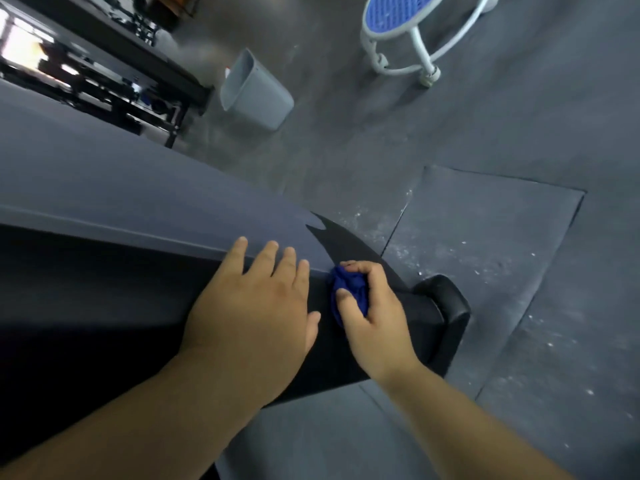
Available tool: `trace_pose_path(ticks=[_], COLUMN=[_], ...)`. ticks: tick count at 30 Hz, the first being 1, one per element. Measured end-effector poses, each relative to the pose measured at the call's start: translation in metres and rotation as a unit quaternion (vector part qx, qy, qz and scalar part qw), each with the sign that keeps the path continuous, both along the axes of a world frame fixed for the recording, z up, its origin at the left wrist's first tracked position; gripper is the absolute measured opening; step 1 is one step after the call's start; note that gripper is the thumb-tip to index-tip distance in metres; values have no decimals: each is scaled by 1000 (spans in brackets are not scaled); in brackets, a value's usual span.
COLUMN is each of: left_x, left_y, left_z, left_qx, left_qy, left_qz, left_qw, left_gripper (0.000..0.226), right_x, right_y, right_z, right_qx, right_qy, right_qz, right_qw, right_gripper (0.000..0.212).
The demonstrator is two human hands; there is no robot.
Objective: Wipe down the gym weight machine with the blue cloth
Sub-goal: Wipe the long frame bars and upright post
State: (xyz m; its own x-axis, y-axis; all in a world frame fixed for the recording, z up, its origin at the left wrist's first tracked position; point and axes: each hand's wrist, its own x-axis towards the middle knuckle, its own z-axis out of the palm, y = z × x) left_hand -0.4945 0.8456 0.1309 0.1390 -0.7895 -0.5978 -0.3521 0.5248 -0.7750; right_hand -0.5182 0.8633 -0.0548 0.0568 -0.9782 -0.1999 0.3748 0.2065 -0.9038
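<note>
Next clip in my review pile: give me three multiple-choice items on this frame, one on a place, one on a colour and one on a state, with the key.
1. Where is the grey bin?
A) on the floor beyond the machine
B) on a shelf
C) hanging from a hook

2. What colour is the seat of the stool?
A) red
B) blue
C) black

3. How is the blue cloth held?
A) spread flat on the floor
B) draped over the bin
C) bunched in the right hand

Key: 1 A, the bin sits on the dark floor past the machine. 2 B, the seat is blue in a white frame. 3 C, the right fingers curl round the cloth while the left hand lies flat on the machine.
</note>
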Motion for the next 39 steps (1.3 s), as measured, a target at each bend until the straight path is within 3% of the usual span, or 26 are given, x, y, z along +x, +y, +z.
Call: trace_pose_path(ticks=[2, 5, 7, 13, 18, 20, 24, 31, 37, 39], left_x=[-1, -4, -4, 3, 5, 4, 6, 7, 9, 8], left_y=[2, 0, -1, 1, 0, 0, -2, -1, -2, -3], left_z=[-13, -39, -57, -98, -124, -132, -140, -144, -146, -150], left_qx=[11, 36, 54, 94, 106, 109, 110, 101, 90, 86], left_qy=[0, -13, -13, 54, 52, 46, 33, 32, 43, 22], left_qz=[7, 19, 23, 7, -12, -12, -23, -35, -44, -33], left_qw=[1000, 999, 998, 994, 993, 993, 993, 994, 994, 995], left_gripper=[68, 67, 67, 64, 62, 62, 62, 65, 71, 70], right_x=[0, -7, -13, -11, -32, -36, -30, -36, -33, -28], right_y=[1, 2, 3, 10, 2, 5, 14, -6, -4, -1], right_z=[-29, -82, -105, -114, -160, -164, -156, -195, -187, -188], right_qx=[14, 120, 164, 83, 159, 197, 181, 167, 178, 142], right_qy=[65, 165, 152, 93, 158, 122, 33, 187, 75, 112], right_qz=[7, 30, 44, 32, 125, 138, 99, 183, 137, 125], right_qw=[998, 978, 974, 992, 967, 963, 978, 951, 972, 976], right_gripper=[28, 33, 35, 33, 39, 39, 30, 40, 36, 37])
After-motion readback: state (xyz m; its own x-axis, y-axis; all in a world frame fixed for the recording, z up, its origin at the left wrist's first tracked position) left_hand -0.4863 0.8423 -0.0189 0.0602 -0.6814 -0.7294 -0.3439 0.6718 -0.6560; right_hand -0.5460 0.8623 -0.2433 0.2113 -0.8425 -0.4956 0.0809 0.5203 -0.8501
